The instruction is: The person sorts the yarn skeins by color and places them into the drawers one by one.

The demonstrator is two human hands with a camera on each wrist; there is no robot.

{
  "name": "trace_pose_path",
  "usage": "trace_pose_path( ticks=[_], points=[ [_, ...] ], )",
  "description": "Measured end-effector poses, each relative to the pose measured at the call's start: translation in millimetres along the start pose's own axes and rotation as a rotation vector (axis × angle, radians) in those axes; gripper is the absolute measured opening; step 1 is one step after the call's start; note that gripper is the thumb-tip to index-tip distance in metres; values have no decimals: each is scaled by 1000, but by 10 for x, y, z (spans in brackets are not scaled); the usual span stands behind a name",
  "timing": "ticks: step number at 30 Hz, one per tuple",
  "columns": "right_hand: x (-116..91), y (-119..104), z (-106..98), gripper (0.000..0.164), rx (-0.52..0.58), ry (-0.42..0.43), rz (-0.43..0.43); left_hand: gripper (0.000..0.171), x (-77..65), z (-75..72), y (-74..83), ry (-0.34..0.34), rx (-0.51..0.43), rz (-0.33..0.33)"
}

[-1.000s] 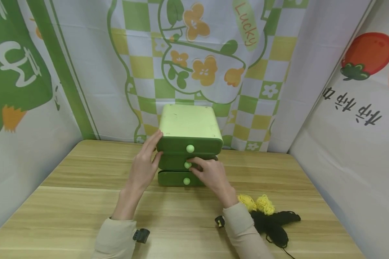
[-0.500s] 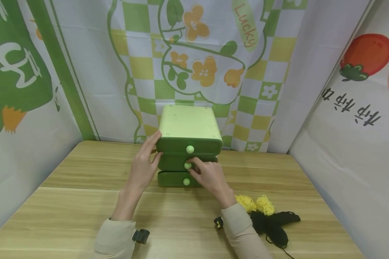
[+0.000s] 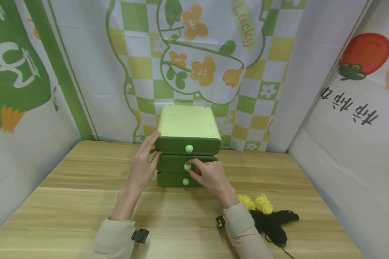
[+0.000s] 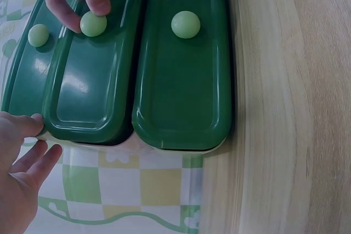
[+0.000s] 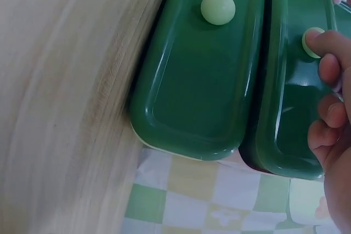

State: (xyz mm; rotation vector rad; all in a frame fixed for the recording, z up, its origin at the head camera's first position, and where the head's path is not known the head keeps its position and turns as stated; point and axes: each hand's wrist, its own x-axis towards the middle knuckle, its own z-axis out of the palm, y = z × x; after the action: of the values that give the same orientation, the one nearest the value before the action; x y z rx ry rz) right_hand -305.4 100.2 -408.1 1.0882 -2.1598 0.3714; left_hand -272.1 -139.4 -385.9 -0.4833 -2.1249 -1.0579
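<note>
A small cabinet with a pale green top (image 3: 189,121) and three dark green drawers stands on the table. With thumb and fingers, my right hand (image 3: 212,176) pinches the round light-green knob (image 4: 93,24) of the middle drawer (image 3: 171,163). That drawer sits slightly out, its front edge standing forward of the bottom drawer (image 5: 200,80). Against the cabinet's left side rests my left hand (image 3: 140,167), fingers fairly straight, the thumb near the seam between the top drawer (image 3: 170,145) and the middle one. Part of the bottom drawer is hidden behind my right hand.
Yellow yarn (image 3: 263,204) and black yarn (image 3: 275,225) lie on the wooden table (image 3: 178,223) by my right forearm. A patterned curtain (image 3: 142,68) hangs close behind the cabinet. Printed cloth walls flank the table on both sides.
The middle drawer has come forward a little with my right hand on its knob, covering the dark gap above the bottom drawer. My left hand stays at the cabinet's side.
</note>
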Motion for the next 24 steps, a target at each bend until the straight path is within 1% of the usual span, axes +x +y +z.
trace_pose_path(
  ticks=[7, 11, 15, 22, 24],
  points=[
    [-35, -5, -75, 25, -14, -53, -26, 69, 14, 3, 4, 1, -4, 4],
    [-58, -18, -111, 23, -23, -86, -37, 70, 10, 18, 2, -8, -10, 1],
    [-38, -48, -162, 21, -15, -111, -46, 71, 8, 28, -12, -7, -7, 6],
    [6, -111, -276, 17, -1, -207, -32, 71, 11, 17, -12, 0, 2, 4],
    [15, -129, -298, 16, 0, -218, -28, 70, 9, 12, -9, -1, -1, 1]
  ],
)
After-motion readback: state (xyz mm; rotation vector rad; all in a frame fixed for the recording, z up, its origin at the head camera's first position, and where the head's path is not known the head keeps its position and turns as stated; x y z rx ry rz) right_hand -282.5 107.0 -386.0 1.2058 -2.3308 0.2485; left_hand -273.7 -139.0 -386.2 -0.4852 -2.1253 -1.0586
